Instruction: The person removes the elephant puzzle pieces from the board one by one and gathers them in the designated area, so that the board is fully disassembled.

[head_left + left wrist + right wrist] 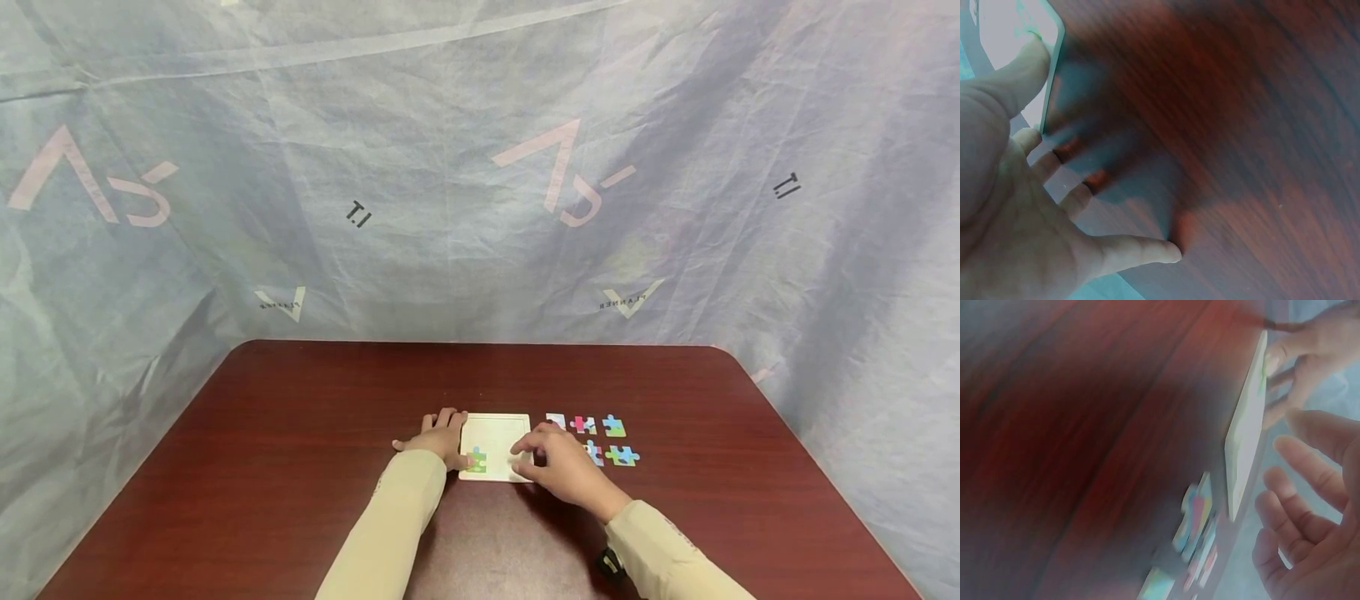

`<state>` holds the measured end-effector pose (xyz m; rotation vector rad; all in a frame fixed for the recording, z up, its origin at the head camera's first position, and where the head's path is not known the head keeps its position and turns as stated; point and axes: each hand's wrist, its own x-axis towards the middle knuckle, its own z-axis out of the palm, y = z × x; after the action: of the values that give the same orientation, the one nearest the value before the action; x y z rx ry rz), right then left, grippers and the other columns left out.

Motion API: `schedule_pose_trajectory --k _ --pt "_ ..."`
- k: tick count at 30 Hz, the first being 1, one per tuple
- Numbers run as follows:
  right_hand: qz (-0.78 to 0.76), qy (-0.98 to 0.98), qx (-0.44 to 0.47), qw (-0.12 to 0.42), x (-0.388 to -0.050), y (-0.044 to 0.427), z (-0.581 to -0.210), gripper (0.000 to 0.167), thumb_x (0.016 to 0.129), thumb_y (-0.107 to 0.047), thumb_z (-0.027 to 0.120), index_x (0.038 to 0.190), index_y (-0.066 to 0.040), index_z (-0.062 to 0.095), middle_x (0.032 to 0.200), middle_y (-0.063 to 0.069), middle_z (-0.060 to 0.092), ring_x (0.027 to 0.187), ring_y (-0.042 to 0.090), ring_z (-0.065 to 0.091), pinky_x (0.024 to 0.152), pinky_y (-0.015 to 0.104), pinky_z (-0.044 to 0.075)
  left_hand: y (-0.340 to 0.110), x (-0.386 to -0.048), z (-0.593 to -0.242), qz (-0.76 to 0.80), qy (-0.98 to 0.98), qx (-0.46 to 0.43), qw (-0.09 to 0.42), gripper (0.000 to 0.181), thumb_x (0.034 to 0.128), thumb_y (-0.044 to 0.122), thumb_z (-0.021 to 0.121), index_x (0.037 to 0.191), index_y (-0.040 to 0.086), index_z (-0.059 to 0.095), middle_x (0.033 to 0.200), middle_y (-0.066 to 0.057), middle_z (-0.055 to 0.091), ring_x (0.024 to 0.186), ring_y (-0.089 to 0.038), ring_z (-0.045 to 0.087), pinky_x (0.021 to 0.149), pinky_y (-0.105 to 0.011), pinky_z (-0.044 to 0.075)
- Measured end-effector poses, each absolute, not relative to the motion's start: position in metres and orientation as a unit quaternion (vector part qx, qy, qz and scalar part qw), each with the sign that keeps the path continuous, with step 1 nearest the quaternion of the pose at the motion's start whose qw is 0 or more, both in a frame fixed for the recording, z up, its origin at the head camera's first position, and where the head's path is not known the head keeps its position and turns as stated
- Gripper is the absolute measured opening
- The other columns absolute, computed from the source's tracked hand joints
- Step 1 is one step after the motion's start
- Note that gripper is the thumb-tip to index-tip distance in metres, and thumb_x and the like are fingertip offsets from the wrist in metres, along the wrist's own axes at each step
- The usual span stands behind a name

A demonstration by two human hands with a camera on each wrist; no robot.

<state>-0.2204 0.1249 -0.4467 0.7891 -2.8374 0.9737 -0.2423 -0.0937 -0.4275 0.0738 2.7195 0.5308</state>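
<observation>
A pale square puzzle tray [497,435] lies on the table, with one green jigsaw piece [478,462] in its near left corner. My left hand [437,440] rests at the tray's left side. In the left wrist view its thumb [1029,69] presses on the tray near the piece, while the other fingers spread on the tabletop. Over the tray's right edge hovers my right hand [562,465], thumb and forefinger apart. The right wrist view shows its fingers [1310,465] loosely bent, with nothing between them.
Right of the tray lie several loose jigsaw pieces in two rows, among them a blue and green piece [622,455] and a red and white one [583,425]. My right hand partly covers the nearer row. A grey cloth [450,208] hangs behind the brown table [315,450].
</observation>
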Motion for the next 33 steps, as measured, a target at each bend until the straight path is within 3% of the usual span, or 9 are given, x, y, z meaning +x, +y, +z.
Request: schedule_pose_trajectory --k 9,15,33 --pt "0.249 -0.927 0.278 0.027 -0.22 0.103 -0.447 0.015 0.085 -0.018 0.081 0.097 -0.009 0.076 0.088 0.001 0.062 0.085 0.02 0.058 0.074 0.041 0.05 -0.094 -0.239 -0.425 0.184 0.967 0.033 0.174 0.076 0.0924 0.028 0.077 0.156 0.016 0.037 0.158 -0.006 0.032 0.149 -0.036 0.024 0.099 -0.085 0.023" --pt "0.232 -0.93 0.284 0.021 -0.222 0.091 -0.445 0.017 0.083 -0.019 0.084 0.095 -0.009 0.076 0.087 0.003 0.064 0.083 0.022 0.06 0.071 0.041 0.051 -0.094 -0.239 -0.421 0.184 0.966 0.031 0.18 0.076 0.0933 0.028 0.076 0.157 0.016 0.036 0.16 -0.007 0.03 0.15 -0.036 0.023 0.1 -0.085 0.022" --pt "0.187 -0.943 0.262 0.081 -0.225 0.075 -0.449 0.021 0.078 -0.025 0.089 0.089 -0.012 0.077 0.082 0.002 0.06 0.081 0.022 0.06 0.065 0.037 0.047 -0.093 -0.242 -0.424 0.173 0.967 0.029 0.186 0.076 0.0941 0.029 0.075 0.158 0.017 0.036 0.161 -0.005 0.029 0.15 -0.035 0.022 0.1 -0.085 0.022"
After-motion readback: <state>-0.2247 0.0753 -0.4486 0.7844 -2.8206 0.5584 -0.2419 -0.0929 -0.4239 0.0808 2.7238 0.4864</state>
